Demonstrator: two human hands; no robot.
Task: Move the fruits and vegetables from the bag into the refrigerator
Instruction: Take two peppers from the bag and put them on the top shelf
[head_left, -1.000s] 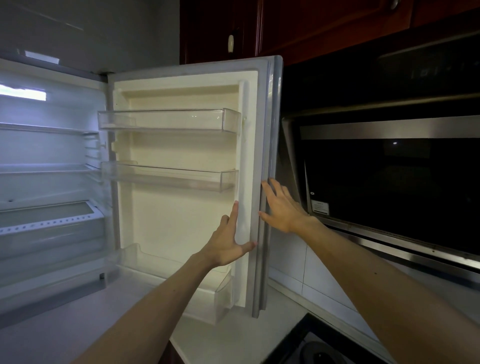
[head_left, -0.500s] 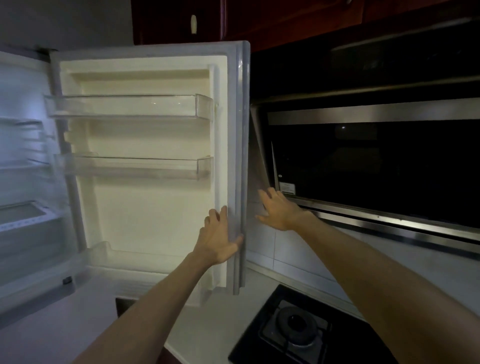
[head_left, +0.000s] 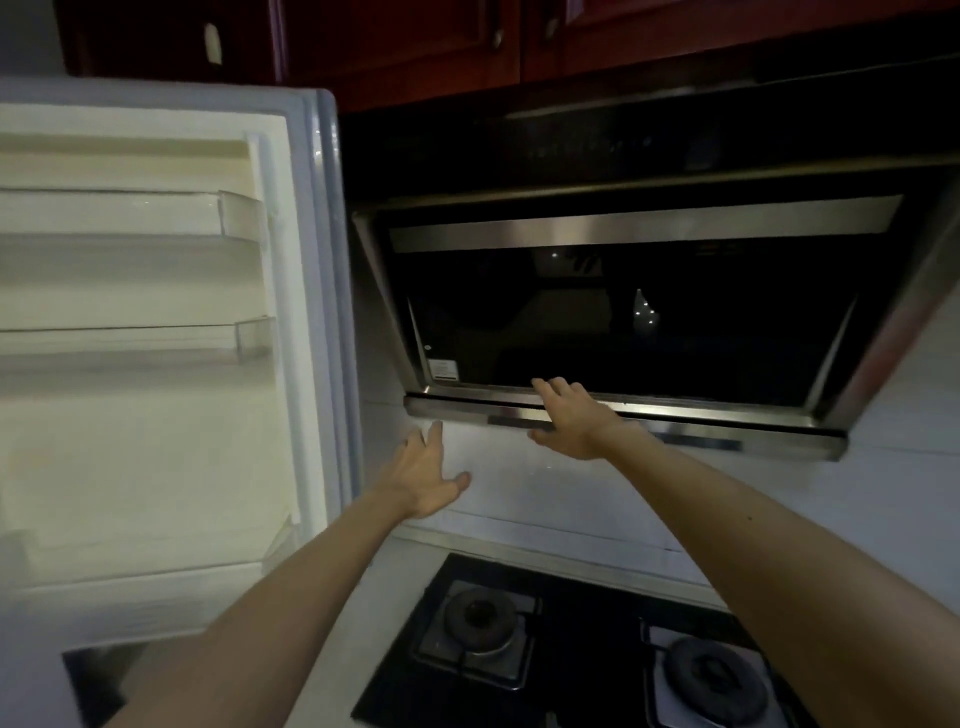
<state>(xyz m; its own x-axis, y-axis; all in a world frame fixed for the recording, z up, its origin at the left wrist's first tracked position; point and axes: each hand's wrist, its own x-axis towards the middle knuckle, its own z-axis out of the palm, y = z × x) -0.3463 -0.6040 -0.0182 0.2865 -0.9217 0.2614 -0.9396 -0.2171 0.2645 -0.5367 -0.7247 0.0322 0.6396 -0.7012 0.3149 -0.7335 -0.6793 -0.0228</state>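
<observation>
Left hand (head_left: 426, 480): fingers spread, holding nothing, raised before the tiled wall (head_left: 545, 499), just right of the refrigerator door (head_left: 156, 441). Right hand (head_left: 569, 421): fingers loosely extended, empty, at the range hood (head_left: 623, 223) lower rim; contact cannot be told. Door stands open at left, long axis upright, lining facing the camera, free edge just beside the hood. Gas hob (head_left: 571, 665) below.

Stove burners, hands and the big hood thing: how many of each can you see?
Stove burners: 2
Hands: 2, the left hand and the right hand
Range hood: 1
Total: 5
</observation>
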